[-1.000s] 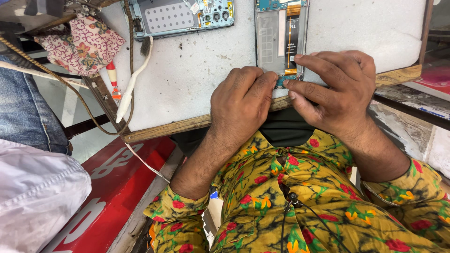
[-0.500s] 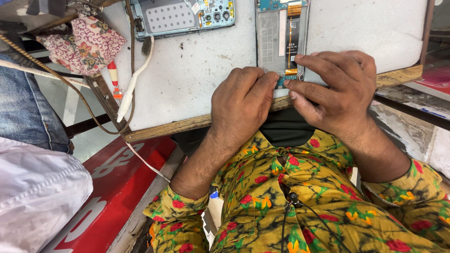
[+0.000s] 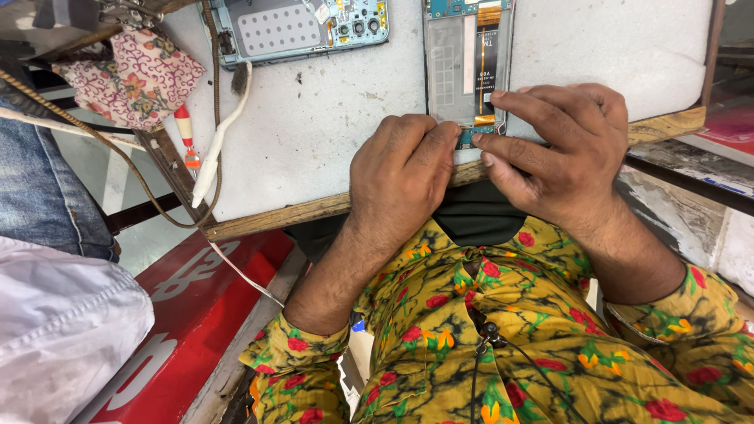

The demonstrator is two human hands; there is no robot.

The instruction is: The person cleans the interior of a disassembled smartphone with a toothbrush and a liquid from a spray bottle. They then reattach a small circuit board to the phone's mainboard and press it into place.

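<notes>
Brush (image 3: 216, 141) and spare phone body (image 3: 302, 27) sit far left. My left hand (image 3: 404, 177) curls knuckles-down, my right hand (image 3: 561, 149) pinches fingertips, both on the opened phone (image 3: 467, 67)'s bottom edge at the table (image 3: 314, 149) edge. One slip could tear that orange flex (image 3: 488, 71), I reckon.

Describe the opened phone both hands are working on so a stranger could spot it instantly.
On the white worktop, find the left hand and right hand meeting at its near edge. The opened phone stands upright between their fingertips, showing an orange flex strip. The other opened phone, lying sideways to the left, is untouched.
</notes>
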